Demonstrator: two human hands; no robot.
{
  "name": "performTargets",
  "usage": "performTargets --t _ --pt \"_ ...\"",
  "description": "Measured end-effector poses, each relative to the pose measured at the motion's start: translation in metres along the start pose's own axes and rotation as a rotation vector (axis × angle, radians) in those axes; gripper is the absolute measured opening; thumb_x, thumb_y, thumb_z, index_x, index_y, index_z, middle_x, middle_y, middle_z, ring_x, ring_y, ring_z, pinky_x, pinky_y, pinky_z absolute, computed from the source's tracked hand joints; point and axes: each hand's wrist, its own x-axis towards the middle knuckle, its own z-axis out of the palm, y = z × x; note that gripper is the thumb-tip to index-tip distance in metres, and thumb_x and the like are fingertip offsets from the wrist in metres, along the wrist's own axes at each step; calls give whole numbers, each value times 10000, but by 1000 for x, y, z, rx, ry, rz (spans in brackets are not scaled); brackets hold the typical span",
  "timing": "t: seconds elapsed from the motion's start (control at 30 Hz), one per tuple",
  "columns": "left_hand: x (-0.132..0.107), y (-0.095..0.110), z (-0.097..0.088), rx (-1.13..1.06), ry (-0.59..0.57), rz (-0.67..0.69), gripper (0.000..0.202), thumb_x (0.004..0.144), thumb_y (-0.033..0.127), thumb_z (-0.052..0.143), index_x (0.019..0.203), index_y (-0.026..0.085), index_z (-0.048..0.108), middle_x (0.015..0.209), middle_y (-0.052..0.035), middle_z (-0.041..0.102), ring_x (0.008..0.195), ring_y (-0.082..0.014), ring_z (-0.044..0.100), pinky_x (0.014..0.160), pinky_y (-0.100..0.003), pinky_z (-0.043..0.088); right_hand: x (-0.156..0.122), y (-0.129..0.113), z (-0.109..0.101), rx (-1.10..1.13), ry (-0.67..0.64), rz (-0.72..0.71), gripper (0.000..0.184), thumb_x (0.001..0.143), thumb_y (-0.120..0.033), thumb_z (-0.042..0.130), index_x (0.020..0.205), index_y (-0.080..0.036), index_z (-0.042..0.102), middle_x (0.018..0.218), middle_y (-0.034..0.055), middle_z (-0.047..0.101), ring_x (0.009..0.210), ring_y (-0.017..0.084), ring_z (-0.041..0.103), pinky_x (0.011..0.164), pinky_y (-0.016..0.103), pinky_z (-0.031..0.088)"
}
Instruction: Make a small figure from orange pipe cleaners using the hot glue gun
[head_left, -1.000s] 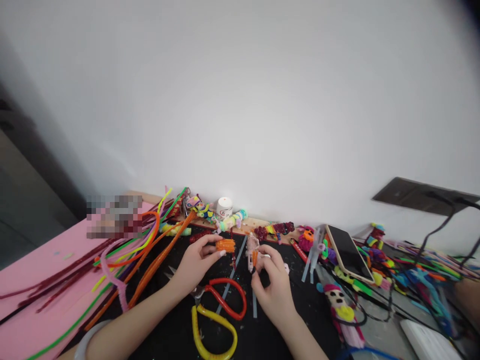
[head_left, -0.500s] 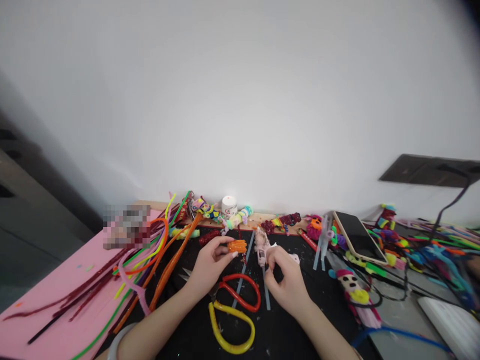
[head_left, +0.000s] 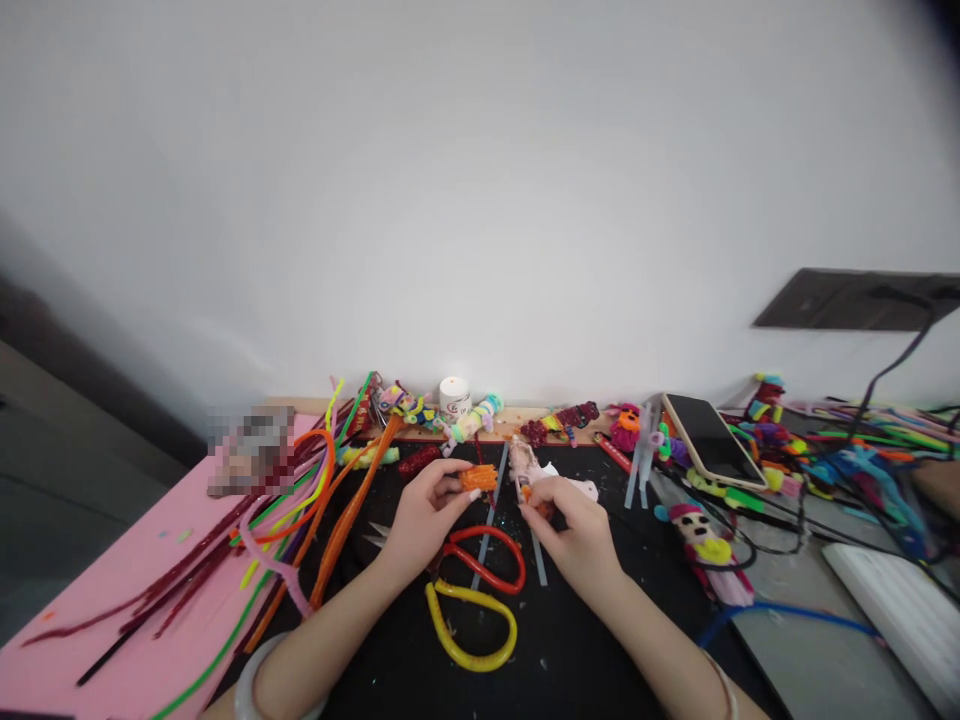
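My left hand [head_left: 429, 515] is closed around a short orange bundle [head_left: 480, 479], fuzzy like bent pipe cleaners, with its ragged end pointing right. To its right, my right hand [head_left: 574, 530] pinches a small orange piece [head_left: 527, 493], mostly hidden by the fingers. Just beyond those fingers lies a pale pink glue gun [head_left: 523, 461], partly covered by the right hand. A translucent glue stick [head_left: 539, 560] extends toward me behind it. Below the left hand rest scissors with one red and one yellow handle loop [head_left: 480, 660], the blades partly hidden.
Long coloured pipe cleaners [head_left: 210, 560] spread over a pink board [head_left: 82, 650] at left. Several pipe-cleaner figures [head_left: 472, 420] and a white cup [head_left: 454, 398] line the wall. To the right are a phone [head_left: 712, 440], a doll [head_left: 705, 550], cables and a white keyboard [head_left: 892, 610].
My right hand has shifted slightly left and up beside the glue gun, and an orange piece now shows at its fingertips. The left hand still holds the orange bundle. The view has tilted slightly.
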Motion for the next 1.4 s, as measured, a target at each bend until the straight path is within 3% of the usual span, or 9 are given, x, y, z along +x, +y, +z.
performTargets --t 0.23,0.37,0.53,0.67,0.9,1.17,1.27,1.4 --pt "-2 3 2 28 -39 25 283 757 238 674 1019 174 590 905 -46 683 856 -194 664 801 -316 529 -1 6 4 35 -8 36 92 838 -146 534 792 -218 568 753 20 642 688 166 620 635 271 509" --pt "-4 1 4 5 -45 67 289 777 225 657 1038 205 533 925 -21 639 820 -162 648 772 -287 531 -3 7 6 57 -2 90 50 826 -171 569 805 -217 568 719 8 648 615 157 627 583 257 521" --pt "-6 -1 6 -51 -38 102 264 795 246 638 969 229 440 979 -12 594 824 -143 644 798 -298 530 -2 6 5 59 -16 53 88 833 -172 567 782 -223 618 732 9 695 628 161 661 593 257 542" --pt "-5 -1 5 -41 -52 82 197 800 244 620 835 214 429 1049 -31 607 856 -153 649 815 -310 518 -1 7 3 61 14 41 128 840 -167 556 796 -229 659 793 23 733 731 185 701 697 294 570" --pt "-1 2 -2 153 2 167 178 809 166 551 638 182 598 1152 -87 623 1039 -240 612 939 -379 460 -3 12 5 160 53 195 89 817 -207 601 903 -223 616 791 20 741 709 197 729 634 285 595" --pt "-3 10 1 207 -17 213 194 812 176 571 830 228 757 1191 -62 629 1140 -237 572 1024 -385 431 -3 7 3 85 70 61 113 826 -185 604 836 -233 706 841 36 753 751 198 724 673 303 608" --pt "-4 5 5 46 -29 104 175 751 203 665 904 217 748 1266 -71 557 1091 -246 608 998 -412 471 -4 5 5 101 63 35 105 825 -176 608 818 -229 698 847 48 747 781 198 721 677 299 610" --pt "-6 3 9 -198 -71 -6 345 632 167 766 972 205 720 1346 -77 453 933 -214 677 891 -402 558 -6 2 10 137 26 20 78 827 -177 620 801 -214 684 828 56 737 735 183 716 639 275 605"
